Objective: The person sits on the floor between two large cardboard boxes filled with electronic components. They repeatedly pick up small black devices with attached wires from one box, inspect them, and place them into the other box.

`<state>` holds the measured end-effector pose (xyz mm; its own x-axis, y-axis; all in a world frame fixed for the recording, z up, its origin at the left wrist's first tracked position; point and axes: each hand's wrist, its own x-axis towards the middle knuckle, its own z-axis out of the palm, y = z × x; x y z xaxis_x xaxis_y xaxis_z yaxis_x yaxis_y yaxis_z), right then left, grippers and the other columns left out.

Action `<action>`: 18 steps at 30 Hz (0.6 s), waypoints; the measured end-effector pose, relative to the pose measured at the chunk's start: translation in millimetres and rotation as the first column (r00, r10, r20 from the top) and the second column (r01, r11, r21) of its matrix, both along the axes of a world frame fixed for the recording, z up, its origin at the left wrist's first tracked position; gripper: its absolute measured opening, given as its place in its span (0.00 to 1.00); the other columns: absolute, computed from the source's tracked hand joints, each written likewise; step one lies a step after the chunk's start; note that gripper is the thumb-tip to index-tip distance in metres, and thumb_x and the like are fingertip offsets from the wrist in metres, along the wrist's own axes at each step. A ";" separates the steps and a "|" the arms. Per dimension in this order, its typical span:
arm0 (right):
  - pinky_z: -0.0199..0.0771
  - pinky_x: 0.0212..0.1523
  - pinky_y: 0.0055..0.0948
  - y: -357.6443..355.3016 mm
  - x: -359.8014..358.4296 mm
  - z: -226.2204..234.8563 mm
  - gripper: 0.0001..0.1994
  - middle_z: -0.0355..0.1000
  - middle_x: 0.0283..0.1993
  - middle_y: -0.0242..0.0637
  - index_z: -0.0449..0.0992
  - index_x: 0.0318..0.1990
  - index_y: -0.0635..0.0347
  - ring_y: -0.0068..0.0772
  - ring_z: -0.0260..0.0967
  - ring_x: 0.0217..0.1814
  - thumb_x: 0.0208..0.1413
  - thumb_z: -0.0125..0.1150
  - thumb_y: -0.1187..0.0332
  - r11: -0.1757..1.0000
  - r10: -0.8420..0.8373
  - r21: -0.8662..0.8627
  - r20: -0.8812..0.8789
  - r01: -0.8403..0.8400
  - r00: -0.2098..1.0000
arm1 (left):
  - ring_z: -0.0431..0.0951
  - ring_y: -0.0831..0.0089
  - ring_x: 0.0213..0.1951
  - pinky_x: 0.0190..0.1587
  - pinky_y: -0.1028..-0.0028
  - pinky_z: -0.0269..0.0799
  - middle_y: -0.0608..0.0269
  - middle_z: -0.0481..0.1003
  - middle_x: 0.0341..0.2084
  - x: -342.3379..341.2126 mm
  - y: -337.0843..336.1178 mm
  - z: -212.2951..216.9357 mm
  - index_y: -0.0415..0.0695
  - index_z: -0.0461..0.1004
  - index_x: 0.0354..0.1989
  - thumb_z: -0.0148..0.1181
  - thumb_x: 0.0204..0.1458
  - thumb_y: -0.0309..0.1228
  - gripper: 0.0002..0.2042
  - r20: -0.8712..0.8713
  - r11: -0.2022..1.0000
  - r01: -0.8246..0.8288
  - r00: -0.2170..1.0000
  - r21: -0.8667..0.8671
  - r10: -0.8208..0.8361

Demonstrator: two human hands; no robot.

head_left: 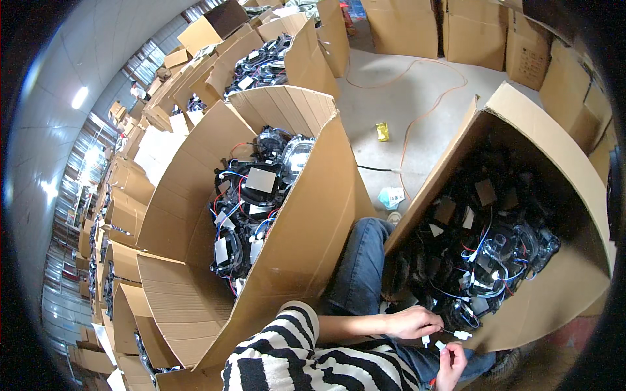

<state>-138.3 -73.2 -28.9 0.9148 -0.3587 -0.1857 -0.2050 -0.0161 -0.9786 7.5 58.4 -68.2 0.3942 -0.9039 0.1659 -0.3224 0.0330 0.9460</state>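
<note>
Over my lap, at the near edge of the right carton, my left hand is closed, its fingertips pinching a thin wire. White connectors hang just beside those fingertips. Slightly lower and to the right, my right hand pinches another small white connector between thumb and finger. Right beyond my hands, black lamp units with clear lenses and red, blue and white wires fill part of the open carton. The wire's far end cannot be made out.
A second open carton on my left holds more black lamp units. Another filled carton stands behind it. On the concrete floor lie an orange cable, a yellow packet and a pale crumpled packet.
</note>
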 end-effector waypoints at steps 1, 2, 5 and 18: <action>0.57 0.30 0.16 1.7 1.6 -5.0 0.04 0.60 0.27 0.30 0.66 0.30 0.63 0.19 0.56 0.28 0.47 0.50 0.73 0.998 -0.049 -0.049 -0.007 0.049 0.999 | 0.71 0.57 0.26 0.29 0.66 0.66 0.54 0.70 0.24 3.5 -0.5 2.5 0.38 0.68 0.32 0.46 0.49 0.29 0.08 -0.006 1.000 0.013 1.000 0.018 -0.013; 0.55 0.26 0.16 -0.3 -4.4 -7.9 0.00 0.59 0.22 0.26 0.66 0.26 0.63 0.16 0.53 0.24 0.46 0.49 0.77 0.988 -0.114 -0.110 -0.028 0.111 0.993 | 0.72 0.58 0.27 0.30 0.66 0.67 0.53 0.71 0.25 3.2 -4.2 7.5 0.38 0.69 0.32 0.46 0.49 0.29 0.08 -0.029 0.999 0.042 0.999 0.025 -0.041; 0.58 0.33 0.18 0.8 12.7 11.8 0.04 0.60 0.28 0.34 0.65 0.27 0.67 0.22 0.56 0.30 0.41 0.50 0.83 0.999 -0.025 0.040 -0.129 0.030 0.991 | 0.73 0.70 0.33 0.36 0.73 0.68 0.57 0.72 0.30 16.9 8.3 16.3 0.41 0.71 0.36 0.48 0.49 0.28 0.09 -0.229 0.985 0.032 0.973 0.172 0.009; 0.59 0.28 0.17 -16.2 -3.7 24.7 0.03 0.62 0.28 0.33 0.66 0.28 0.65 0.20 0.59 0.28 0.44 0.53 0.79 0.994 -0.110 -0.006 0.051 0.111 0.993 | 0.67 0.81 0.24 0.27 0.82 0.62 0.64 0.70 0.22 8.5 4.6 13.5 0.37 0.72 0.32 0.48 0.48 0.23 0.06 -0.556 0.987 0.051 0.830 0.151 0.042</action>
